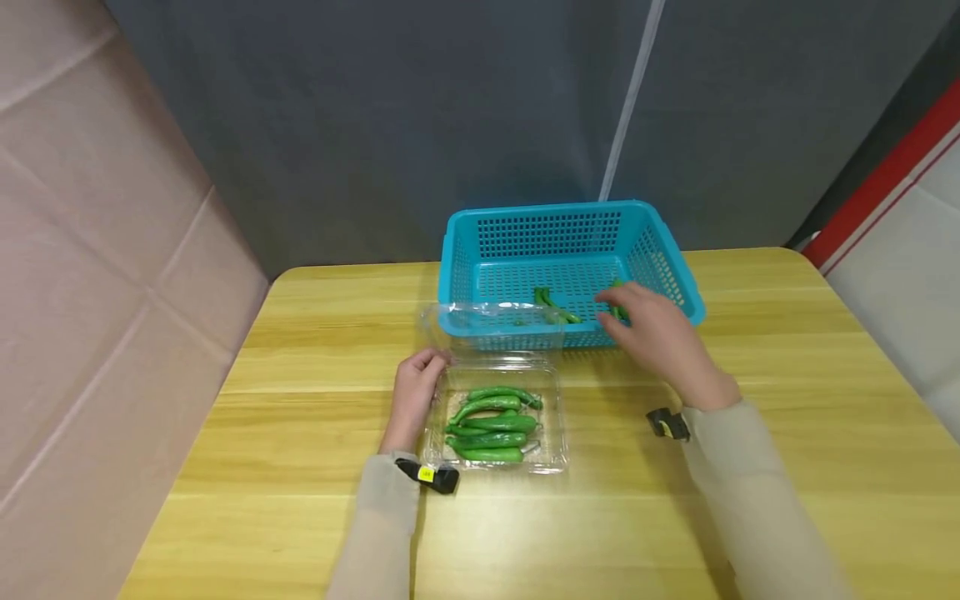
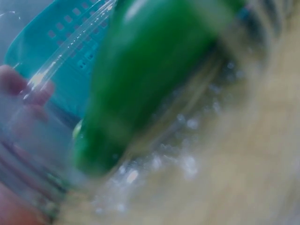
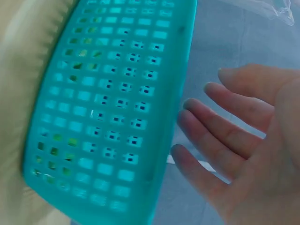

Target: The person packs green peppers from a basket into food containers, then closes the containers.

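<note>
A clear plastic clamshell box (image 1: pixel 555 417) lies on the table with its lid (image 1: pixel 495 321) raised and overlapping the basket's front. Several green chili peppers (image 1: pixel 491 423) lie side by side in it; one green pepper (image 2: pixel 140 70) fills the left wrist view. My left hand (image 1: pixel 416 392) pinches the box at its back left corner, its fingertips (image 2: pixel 28 89) showing through the plastic. My right hand (image 1: pixel 660 333), fingers apart and holding nothing, hovers over the front right of the blue plastic basket (image 1: pixel 547 212). A few green peppers (image 1: pixel 558 308) lie in that basket, some partly behind the right hand.
The wooden table (image 1: pixel 300 400) carries both containers. Behind it rises a dark grey curtain (image 1: pixel 375 125). A pale padded wall (image 1: pixel 112 250) stands at the left, a red and white panel (image 1: pixel 915 192) at the right.
</note>
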Motion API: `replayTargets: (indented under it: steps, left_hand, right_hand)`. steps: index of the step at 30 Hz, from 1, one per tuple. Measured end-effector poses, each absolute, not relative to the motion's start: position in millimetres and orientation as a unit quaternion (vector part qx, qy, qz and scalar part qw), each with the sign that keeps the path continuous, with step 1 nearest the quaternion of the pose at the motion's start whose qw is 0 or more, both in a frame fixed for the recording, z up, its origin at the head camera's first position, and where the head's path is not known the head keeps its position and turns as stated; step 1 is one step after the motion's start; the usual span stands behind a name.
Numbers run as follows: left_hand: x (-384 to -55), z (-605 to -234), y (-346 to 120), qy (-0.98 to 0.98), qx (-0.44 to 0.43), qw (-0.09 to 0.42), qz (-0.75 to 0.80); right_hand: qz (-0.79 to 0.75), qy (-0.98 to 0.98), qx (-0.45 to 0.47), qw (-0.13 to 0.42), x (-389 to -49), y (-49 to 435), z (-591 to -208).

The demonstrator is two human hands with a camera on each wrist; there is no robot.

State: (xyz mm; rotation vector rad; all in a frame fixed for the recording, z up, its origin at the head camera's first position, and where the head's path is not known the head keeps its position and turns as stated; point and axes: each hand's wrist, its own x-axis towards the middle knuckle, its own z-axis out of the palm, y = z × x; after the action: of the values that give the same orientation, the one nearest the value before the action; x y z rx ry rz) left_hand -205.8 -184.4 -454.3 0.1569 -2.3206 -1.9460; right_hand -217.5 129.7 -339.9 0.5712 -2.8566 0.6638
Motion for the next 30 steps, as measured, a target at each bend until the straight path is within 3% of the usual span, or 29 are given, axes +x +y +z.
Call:
replayTargets:
  steps: [9, 15, 23, 30]
  left_hand:
    - [-194.7, -427.0, -179.3, -0.763, 0.054, 0.042, -0.642]
    - [-201.7, -441.8, -183.8, -0.76, 0.062, 0.034, -0.646]
    - [-206.4, -456.0, -183.8, -0.772, 0.049, 0.067, -0.63]
    - [-204.4, -454.4, -183.4, -0.772, 0.052, 0.062, -0.63]
  right_hand:
    - [0.179, -0.962, 0.204, 0.005, -246.1, 117.9, -330.2]
    - [0.167, -0.962, 0.207, -0.06, -265.1, 110.7, -331.7]
    - [0.137, -0.961, 0.187, -0.149, -281.3, 93.3, -328.8]
    - [0.126, -0.958, 0.176, -0.19, -289.9, 78.9, -332.9]
